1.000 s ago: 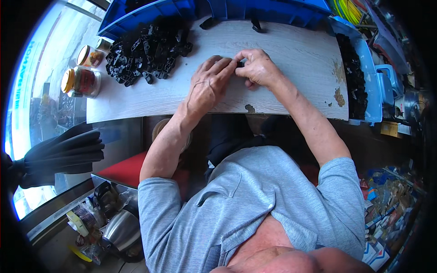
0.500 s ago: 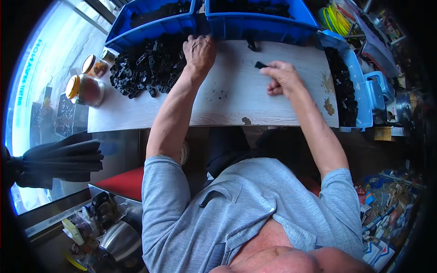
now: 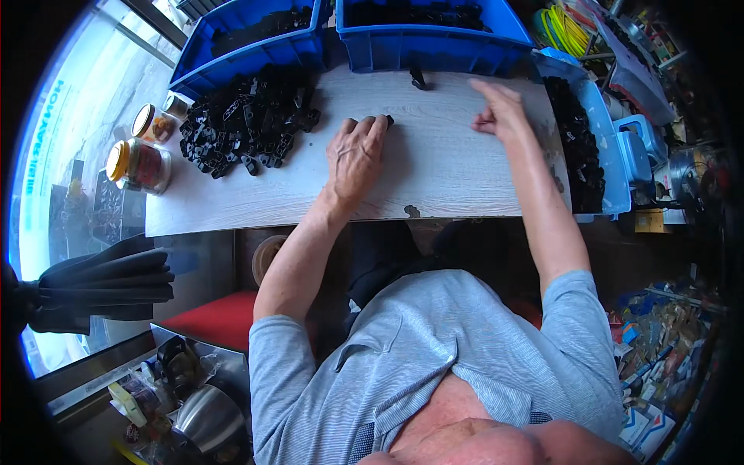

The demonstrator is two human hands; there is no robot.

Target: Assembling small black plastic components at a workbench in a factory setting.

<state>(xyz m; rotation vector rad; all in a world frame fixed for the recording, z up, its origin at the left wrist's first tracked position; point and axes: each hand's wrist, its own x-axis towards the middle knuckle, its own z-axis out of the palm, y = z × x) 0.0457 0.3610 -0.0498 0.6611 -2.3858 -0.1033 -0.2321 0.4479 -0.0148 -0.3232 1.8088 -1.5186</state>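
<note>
My left hand (image 3: pixel 356 153) is over the middle of the table, its fingers closed on a small black plastic part (image 3: pixel 390 121) that pokes out past the fingertips. Farther right, my right hand (image 3: pixel 502 112) hovers near the table's right side with the index finger stretched out and the others loosely bent; no part shows in it. A single black plastic piece (image 3: pixel 418 79) stands on the table between the hands, close to the large blue bin. To the left lies a heap of black plastic parts (image 3: pixel 248 128).
Two blue bins (image 3: pixel 358 45) (image 3: pixel 232 66) with black parts line the far edge. A light blue tub (image 3: pixel 616 174) of black parts adjoins the table (image 3: pixel 457 174) on the right. Lidded jars (image 3: pixel 143 164) stand at its left edge.
My left hand has come from the heap's edge toward me and right, now with a black part. My right hand has moved right and slightly away, and its black part no longer shows.
</note>
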